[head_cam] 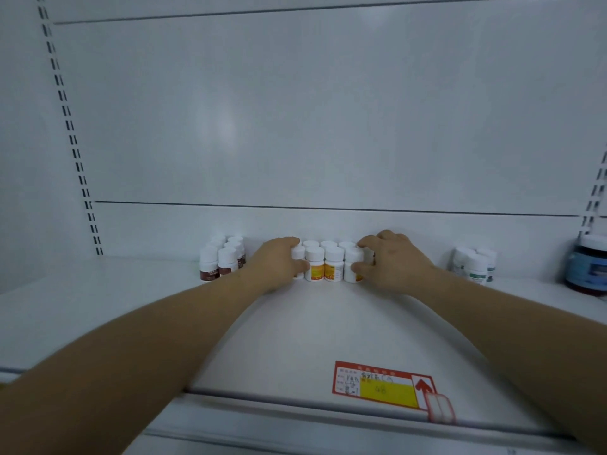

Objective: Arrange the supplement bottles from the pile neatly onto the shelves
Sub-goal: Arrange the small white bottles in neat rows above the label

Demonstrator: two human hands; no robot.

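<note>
The yellow-labelled bottles (325,264) are stood in two rows at the back of the shelf (312,330). The block is clasped at its ends: the leftmost bottle is gripped by the left hand (276,267), the rightmost by the right hand (391,261). Squaring the rows seems to be in hand; next, more bottles would need fetching. Open room is left before the brown-labelled bottles (221,261), the green-labelled bottles (474,266) and the front edge.

Left forearm (147,339), right forearm (512,320) bare; left grip (279,262), right grip (394,266) bare.
</note>
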